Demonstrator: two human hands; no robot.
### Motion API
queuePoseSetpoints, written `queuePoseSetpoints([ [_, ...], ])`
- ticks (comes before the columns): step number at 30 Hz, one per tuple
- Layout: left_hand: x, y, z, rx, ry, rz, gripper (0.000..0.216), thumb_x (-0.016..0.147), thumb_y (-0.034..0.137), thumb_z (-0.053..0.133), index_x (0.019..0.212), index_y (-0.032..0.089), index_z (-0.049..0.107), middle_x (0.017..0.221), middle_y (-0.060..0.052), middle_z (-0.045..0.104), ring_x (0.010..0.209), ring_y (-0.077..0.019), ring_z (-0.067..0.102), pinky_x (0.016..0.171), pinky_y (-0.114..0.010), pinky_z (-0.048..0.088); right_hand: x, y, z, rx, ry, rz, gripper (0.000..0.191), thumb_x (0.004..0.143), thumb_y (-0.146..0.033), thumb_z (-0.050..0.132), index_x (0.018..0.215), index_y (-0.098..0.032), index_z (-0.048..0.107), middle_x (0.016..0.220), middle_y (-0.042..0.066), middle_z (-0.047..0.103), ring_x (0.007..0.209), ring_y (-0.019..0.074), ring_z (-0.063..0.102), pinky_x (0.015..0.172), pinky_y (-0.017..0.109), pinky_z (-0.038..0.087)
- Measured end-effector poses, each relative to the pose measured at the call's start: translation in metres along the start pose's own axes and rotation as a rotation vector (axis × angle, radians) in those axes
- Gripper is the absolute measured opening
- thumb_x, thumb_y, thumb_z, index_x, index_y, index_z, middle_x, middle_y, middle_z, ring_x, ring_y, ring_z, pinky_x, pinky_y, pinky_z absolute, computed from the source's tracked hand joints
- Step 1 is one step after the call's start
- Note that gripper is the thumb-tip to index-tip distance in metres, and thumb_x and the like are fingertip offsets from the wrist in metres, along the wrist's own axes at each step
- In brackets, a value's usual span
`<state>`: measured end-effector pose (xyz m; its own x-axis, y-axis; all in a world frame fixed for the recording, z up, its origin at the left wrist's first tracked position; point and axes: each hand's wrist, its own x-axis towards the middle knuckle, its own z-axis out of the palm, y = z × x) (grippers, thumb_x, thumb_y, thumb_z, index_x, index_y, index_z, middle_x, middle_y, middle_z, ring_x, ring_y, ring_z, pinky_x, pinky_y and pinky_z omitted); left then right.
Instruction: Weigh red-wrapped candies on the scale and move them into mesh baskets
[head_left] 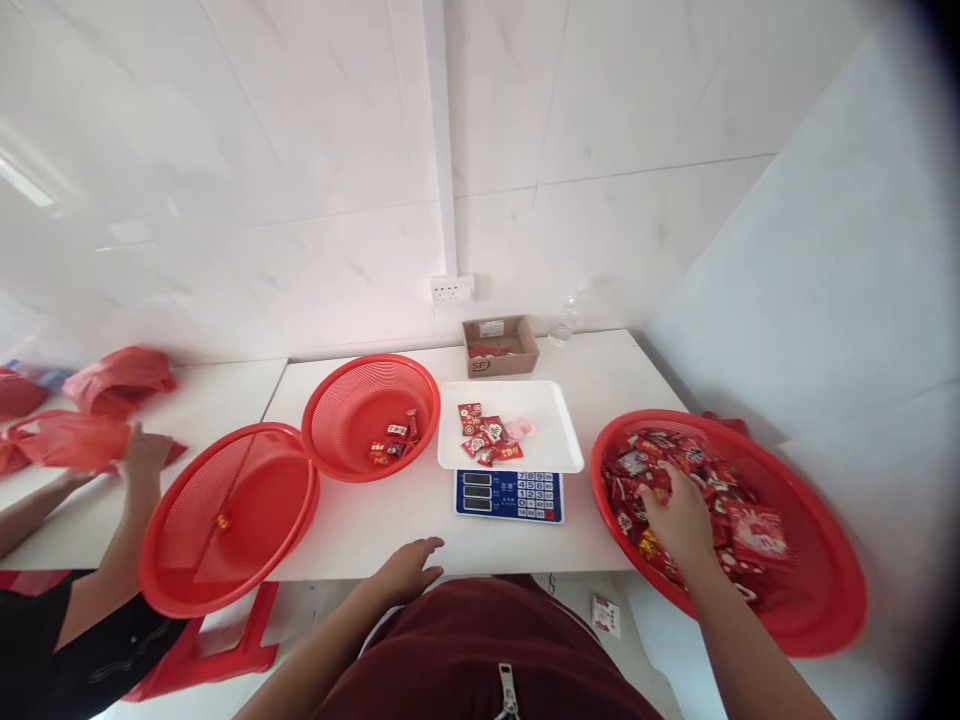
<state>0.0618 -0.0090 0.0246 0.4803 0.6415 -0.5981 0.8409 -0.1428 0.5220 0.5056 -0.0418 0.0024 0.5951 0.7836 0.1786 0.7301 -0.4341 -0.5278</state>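
My right hand (681, 518) is in a large red plastic basket (825, 590) on the right, above a pile of red-wrapped candies (724, 478). Its thumb and forefinger are apart over the wrappers, and the other fingers are partly hidden. My left hand (409, 572) hovers empty by the table's front edge, fingers apart. Between the hands stands a digital scale (508, 495) with a blue keypad panel. On its white tray (555, 425) lie several red candy packets (491, 432) and a pink one (518, 428).
A red basket (319, 405) left of the scale holds a few candies. Another basket (281, 590) overhangs the table edge. Behind the scale are a cardboard box (501, 360) and a clear bottle (564, 322). At far left, a co-worker's hands (146, 450) touch red plastic bags (82, 440).
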Motion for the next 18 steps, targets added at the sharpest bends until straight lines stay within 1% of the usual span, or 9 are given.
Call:
queuePoseSetpoints([
  [2, -0.003, -0.004, 0.004, -0.02, 0.013, -0.014, 0.051, 0.079, 0.032, 0.053, 0.129, 0.019, 0.051, 0.134, -0.009, 0.055, 0.121, -0.0251, 0.052, 0.104, -0.037, 0.037, -0.002, -0.016, 0.011, 0.003, -0.04, -0.087, 0.057, 0.08, -0.04, 0.043, 0.128, -0.01, 0.047, 0.131, 0.019, 0.051, 0.124, 0.0306, 0.044, 0.104, 0.046, 0.034],
  [5, -0.011, -0.01, 0.009, -0.053, 0.063, -0.05, 0.049, 0.077, 0.032, 0.056, 0.125, 0.021, 0.055, 0.129, -0.008, 0.059, 0.117, -0.0246, 0.055, 0.102, -0.036, 0.04, -0.014, -0.034, 0.035, -0.001, -0.11, -0.184, 0.056, 0.082, -0.041, 0.041, 0.128, -0.011, 0.046, 0.13, 0.019, 0.051, 0.125, 0.0307, 0.043, 0.104, 0.047, 0.035],
  [8, -0.024, -0.021, 0.01, -0.08, 0.178, -0.108, 0.044, 0.082, 0.031, 0.05, 0.124, 0.02, 0.055, 0.122, -0.008, 0.063, 0.111, -0.0219, 0.058, 0.099, -0.034, 0.042, -0.033, -0.04, 0.054, -0.021, -0.176, -0.244, 0.057, 0.082, -0.043, 0.04, 0.129, -0.011, 0.045, 0.132, 0.02, 0.049, 0.127, 0.0331, 0.041, 0.101, 0.05, 0.037],
  [10, -0.035, -0.033, 0.005, -0.088, 0.322, -0.148, 0.043, 0.088, 0.031, 0.039, 0.127, 0.019, 0.051, 0.125, -0.009, 0.06, 0.115, -0.0206, 0.055, 0.101, -0.035, 0.04, -0.045, -0.039, 0.059, -0.054, -0.211, -0.25, 0.058, 0.083, -0.044, 0.039, 0.131, -0.012, 0.044, 0.136, 0.021, 0.044, 0.128, 0.0345, 0.039, 0.099, 0.051, 0.04],
  [12, -0.047, -0.047, -0.007, -0.061, 0.554, -0.195, 0.045, 0.091, 0.032, 0.032, 0.132, 0.019, 0.045, 0.134, -0.01, 0.052, 0.125, -0.0208, 0.046, 0.107, -0.037, 0.033, -0.054, -0.037, 0.058, -0.088, -0.236, -0.24, 0.059, 0.084, -0.043, 0.038, 0.134, -0.012, 0.041, 0.138, 0.021, 0.042, 0.129, 0.0348, 0.038, 0.097, 0.05, 0.041],
  [14, -0.054, -0.06, -0.025, 0.01, 0.808, -0.27, 0.048, 0.091, 0.036, 0.033, 0.136, 0.019, 0.039, 0.142, -0.012, 0.042, 0.134, -0.0229, 0.033, 0.111, -0.041, 0.026, -0.06, -0.035, 0.053, -0.11, -0.257, -0.237, 0.061, 0.084, -0.043, 0.037, 0.137, -0.012, 0.038, 0.138, 0.021, 0.042, 0.129, 0.0341, 0.039, 0.098, 0.049, 0.041],
  [15, -0.055, -0.065, -0.037, 0.049, 0.896, -0.325, 0.052, 0.091, 0.038, 0.035, 0.139, 0.017, 0.035, 0.146, -0.013, 0.036, 0.138, -0.0245, 0.027, 0.112, -0.043, 0.023, -0.062, -0.035, 0.051, -0.12, -0.269, -0.235, 0.063, 0.085, -0.043, 0.036, 0.138, -0.011, 0.036, 0.138, 0.021, 0.043, 0.13, 0.0339, 0.038, 0.098, 0.049, 0.041],
  [17, -0.051, -0.072, -0.064, 0.084, 0.972, -0.45, 0.062, 0.09, 0.042, 0.039, 0.142, 0.012, 0.027, 0.151, -0.018, 0.025, 0.141, -0.0287, 0.017, 0.113, -0.045, 0.018, -0.064, -0.035, 0.047, -0.143, -0.297, -0.221, 0.064, 0.085, -0.043, 0.035, 0.139, -0.01, 0.034, 0.138, 0.021, 0.042, 0.13, 0.0339, 0.038, 0.097, 0.049, 0.042],
  [18, -0.046, -0.074, -0.077, 0.074, 0.957, -0.503, 0.067, 0.089, 0.045, 0.041, 0.144, 0.01, 0.023, 0.151, -0.02, 0.022, 0.141, -0.031, 0.016, 0.112, -0.046, 0.019, -0.065, -0.036, 0.046, -0.157, -0.308, -0.207, 0.064, 0.085, -0.042, 0.035, 0.139, -0.01, 0.034, 0.138, 0.021, 0.042, 0.13, 0.034, 0.039, 0.096, 0.049, 0.042],
])
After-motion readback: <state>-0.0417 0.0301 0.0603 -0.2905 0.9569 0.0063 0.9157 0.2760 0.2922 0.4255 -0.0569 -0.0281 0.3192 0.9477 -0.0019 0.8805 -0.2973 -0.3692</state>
